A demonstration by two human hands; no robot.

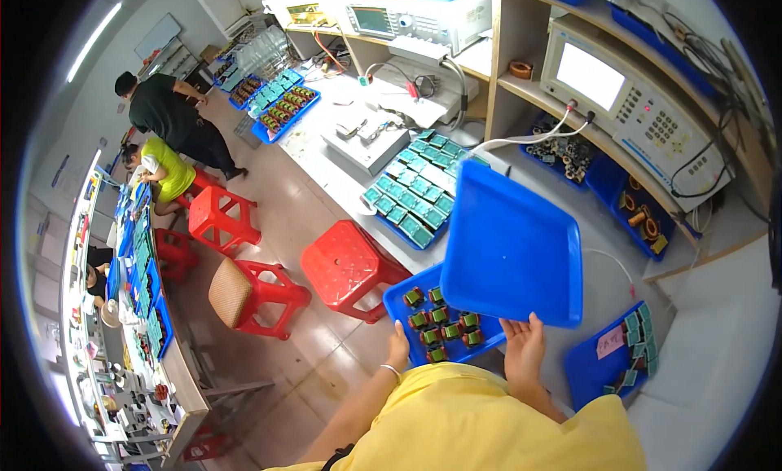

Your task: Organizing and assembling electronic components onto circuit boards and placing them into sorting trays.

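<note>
I've got the right hand [524,341] under the near edge of the empty blue tray [511,247], palm up, fingers spread open along the rim, so it's propped more than gripped; the tray sits tilted, far corner raised, overlapping the lower blue tray [405,316] w/ rows of small green-and-red wound parts [440,323] still showing at its left half. Left hand [397,350] is at the near-left edge of that lower tray; fingers curl over the rim but I can't tell how tight the hold is. Both trays sit at the front of the grey bench [607,296], just right of the red stool [349,267]. To do this bit well, imo: keep the left hand pinning the lower tray so it doesn't slide off the bench edge, & get a thumb over the top tray's rim, since an open palm alone could let it slip sideways. Keep the top tray level-ish, square its corners to the one below, and don't drag its underside across the parts. Mind the smaller blue tray [607,361] w/ a pink slip nr my right elbow.
</note>
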